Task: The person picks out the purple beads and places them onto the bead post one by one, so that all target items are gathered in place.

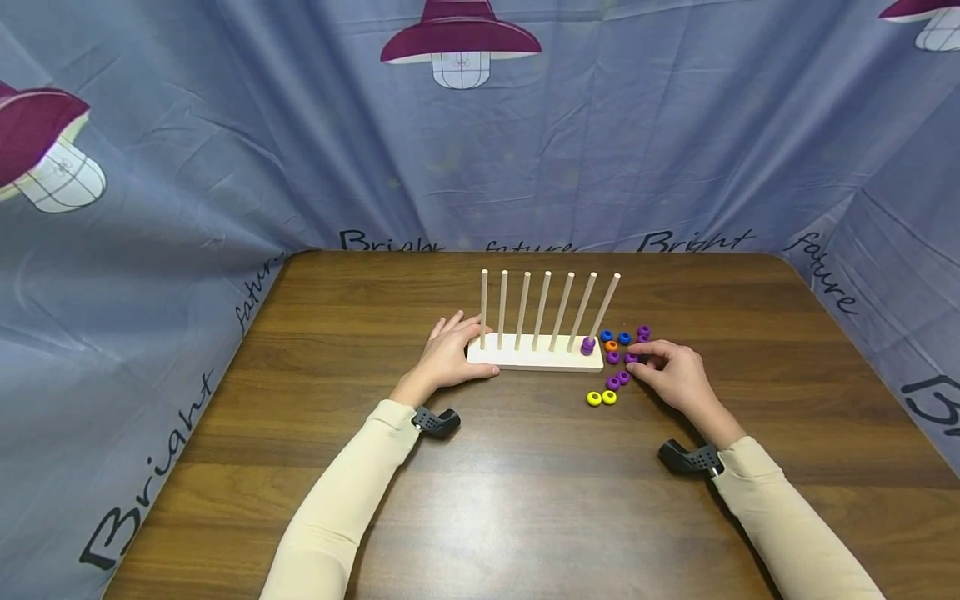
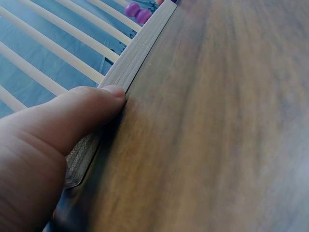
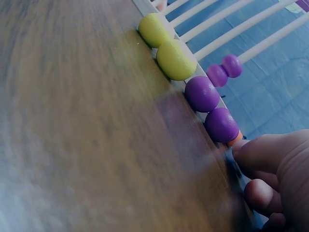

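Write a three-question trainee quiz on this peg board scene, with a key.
1. How many pegs stand on the peg board?
2. True or false: the left hand rests at the board's left end.
3. Which loose beads lie nearest the person: A) the yellow beads, B) the blue beads, C) the orange bead?

Key:
1. Seven.
2. True; its thumb presses the board's edge.
3. A. The right hand touches a purple bead farther back.
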Available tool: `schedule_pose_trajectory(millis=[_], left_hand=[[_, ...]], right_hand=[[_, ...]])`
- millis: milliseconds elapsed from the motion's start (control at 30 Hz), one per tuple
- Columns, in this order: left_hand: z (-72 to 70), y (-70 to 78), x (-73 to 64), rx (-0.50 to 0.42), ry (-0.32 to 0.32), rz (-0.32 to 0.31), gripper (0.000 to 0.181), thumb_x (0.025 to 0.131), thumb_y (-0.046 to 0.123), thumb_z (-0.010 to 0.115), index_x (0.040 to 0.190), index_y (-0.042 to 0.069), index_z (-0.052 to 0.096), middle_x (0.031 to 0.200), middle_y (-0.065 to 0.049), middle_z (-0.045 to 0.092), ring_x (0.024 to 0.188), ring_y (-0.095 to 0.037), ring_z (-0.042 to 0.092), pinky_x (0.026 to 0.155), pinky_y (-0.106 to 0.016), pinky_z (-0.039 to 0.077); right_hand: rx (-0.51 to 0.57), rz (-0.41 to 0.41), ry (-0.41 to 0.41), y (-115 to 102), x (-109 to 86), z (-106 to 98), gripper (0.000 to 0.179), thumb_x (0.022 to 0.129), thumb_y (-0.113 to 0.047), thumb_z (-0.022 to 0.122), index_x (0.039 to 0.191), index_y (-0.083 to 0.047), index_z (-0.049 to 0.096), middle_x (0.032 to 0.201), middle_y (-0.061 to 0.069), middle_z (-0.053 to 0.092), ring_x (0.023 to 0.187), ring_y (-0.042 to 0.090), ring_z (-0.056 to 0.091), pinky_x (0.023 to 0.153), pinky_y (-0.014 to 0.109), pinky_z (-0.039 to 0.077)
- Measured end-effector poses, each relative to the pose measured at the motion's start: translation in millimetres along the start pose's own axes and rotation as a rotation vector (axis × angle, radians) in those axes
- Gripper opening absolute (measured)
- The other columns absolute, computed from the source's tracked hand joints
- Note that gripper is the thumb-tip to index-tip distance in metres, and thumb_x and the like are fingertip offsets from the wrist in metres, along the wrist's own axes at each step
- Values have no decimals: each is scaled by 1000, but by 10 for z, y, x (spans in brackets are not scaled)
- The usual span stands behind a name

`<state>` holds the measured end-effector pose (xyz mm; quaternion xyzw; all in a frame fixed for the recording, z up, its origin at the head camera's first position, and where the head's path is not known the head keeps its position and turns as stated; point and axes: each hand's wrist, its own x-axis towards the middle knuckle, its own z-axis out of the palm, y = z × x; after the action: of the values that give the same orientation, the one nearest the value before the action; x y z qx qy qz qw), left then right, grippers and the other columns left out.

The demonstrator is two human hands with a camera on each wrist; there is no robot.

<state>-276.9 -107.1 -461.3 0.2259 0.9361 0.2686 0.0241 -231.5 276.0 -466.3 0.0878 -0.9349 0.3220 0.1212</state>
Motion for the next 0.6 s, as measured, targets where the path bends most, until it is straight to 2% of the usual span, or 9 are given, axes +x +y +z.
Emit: schedule_pose_trajectory(millis=[267, 600], left_hand=[[-5, -5, -7, 2, 9, 0, 64, 77, 48, 81, 133, 20, 65, 159, -7, 47, 156, -38, 26, 129, -59, 11], [6, -7, -3, 6, 8, 8, 64, 77, 49, 81, 133, 21, 65, 159, -7, 47, 156, -38, 26, 129, -59, 11]], right_hand=[[5, -13, 0, -49, 21, -28, 22, 84, -7, 81, 105, -3, 78, 75, 7, 66, 63, 7, 48, 54, 22, 37], [25, -10, 3, -118, 11, -79, 23, 82, -7, 83, 104, -2, 78, 82, 13, 72, 65, 3, 49, 55, 19, 40]])
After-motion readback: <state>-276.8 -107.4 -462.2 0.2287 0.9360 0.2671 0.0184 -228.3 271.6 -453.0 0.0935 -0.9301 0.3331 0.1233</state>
